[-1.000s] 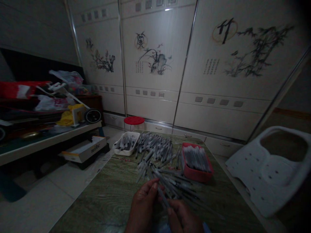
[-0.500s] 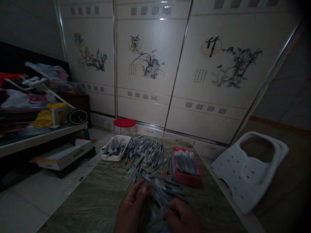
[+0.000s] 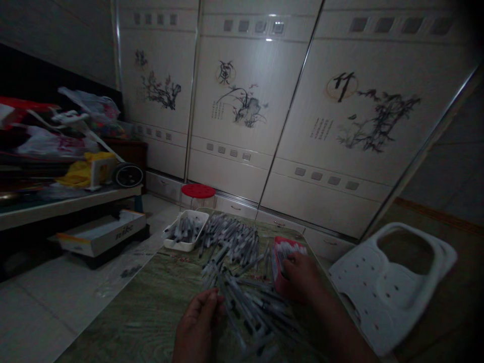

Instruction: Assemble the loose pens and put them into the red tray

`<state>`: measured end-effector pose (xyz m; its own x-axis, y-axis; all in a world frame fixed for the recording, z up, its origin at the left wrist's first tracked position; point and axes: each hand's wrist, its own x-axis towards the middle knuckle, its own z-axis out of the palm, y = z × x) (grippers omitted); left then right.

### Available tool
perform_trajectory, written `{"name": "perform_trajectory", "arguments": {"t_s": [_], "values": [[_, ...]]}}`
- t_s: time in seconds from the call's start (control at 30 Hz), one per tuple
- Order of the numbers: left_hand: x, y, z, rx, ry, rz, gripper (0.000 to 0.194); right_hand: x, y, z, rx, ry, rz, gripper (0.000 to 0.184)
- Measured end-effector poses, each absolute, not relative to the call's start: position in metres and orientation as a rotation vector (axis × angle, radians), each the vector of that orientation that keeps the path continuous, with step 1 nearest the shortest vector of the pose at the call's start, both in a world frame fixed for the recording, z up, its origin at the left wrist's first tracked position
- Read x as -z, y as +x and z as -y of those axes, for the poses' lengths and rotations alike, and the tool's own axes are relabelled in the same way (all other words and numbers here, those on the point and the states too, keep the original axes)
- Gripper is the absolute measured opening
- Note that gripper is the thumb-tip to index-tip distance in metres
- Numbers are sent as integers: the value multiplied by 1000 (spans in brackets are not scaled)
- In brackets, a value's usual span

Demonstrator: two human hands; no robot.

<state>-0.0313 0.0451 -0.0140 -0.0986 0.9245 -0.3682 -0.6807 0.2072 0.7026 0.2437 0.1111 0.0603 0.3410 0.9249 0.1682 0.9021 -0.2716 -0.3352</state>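
Clear pens with dark tips lie in a loose pile [image 3: 251, 307] on the table in front of me. My left hand [image 3: 198, 320] is at the pile's left side, thumb and fingers curled together; whatever they hold is not distinguishable. My right hand [image 3: 302, 272] reaches over the red box [image 3: 282, 285], its fingers closed at the pens standing packed inside. The hand hides part of the box and what is between its fingertips. Farther back lies a larger heap of similar pens [image 3: 232, 237]. Beside it stands a white tray [image 3: 186, 246] holding more of them.
The wood-patterned table [image 3: 151, 312] stands before sliding wardrobe doors [image 3: 230, 166]. A red stool [image 3: 198, 190] is behind its far edge. A white plastic folding chair [image 3: 393, 282] is at the right. On the left are a cluttered bench [image 3: 75, 204] and a shoebox lid [image 3: 102, 237].
My right hand has moved from the near pile up and right to the red box. The left hand has shifted slightly left and down. The whole view has tilted a little.
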Motion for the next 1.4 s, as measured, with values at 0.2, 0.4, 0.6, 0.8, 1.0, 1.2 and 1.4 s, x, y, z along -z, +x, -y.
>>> {"name": "perform_trajectory", "arguments": {"t_s": [0.2, 0.4, 0.6, 0.8, 1.0, 1.2, 1.4], "values": [[14, -34, -45, -1400, 374, -1003, 54, -57, 243, -128, -173, -2284, 1628, 32], [13, -37, -45, -1456, 385, -1015, 55, -60, 239, -119, -125, -2155, 1549, 22], [10, -36, -43, -1506, 350, -1011, 49, -53, 223, -69, -222, -1960, 1509, 32], [10, -34, -41, -1530, 352, -1038, 49, -23, 187, -11, -483, -1870, 1561, 30], [7, -33, -40, -1568, 392, -1121, 49, -6, 167, 8, -630, -1896, 1640, 22], [5, -32, -38, -1552, 391, -1125, 48, -8, 185, 11, -596, -2007, 1631, 23], [4, -32, -38, -1511, 417, -1158, 46, -5, 207, 14, -538, -2121, 1644, 20]]}}
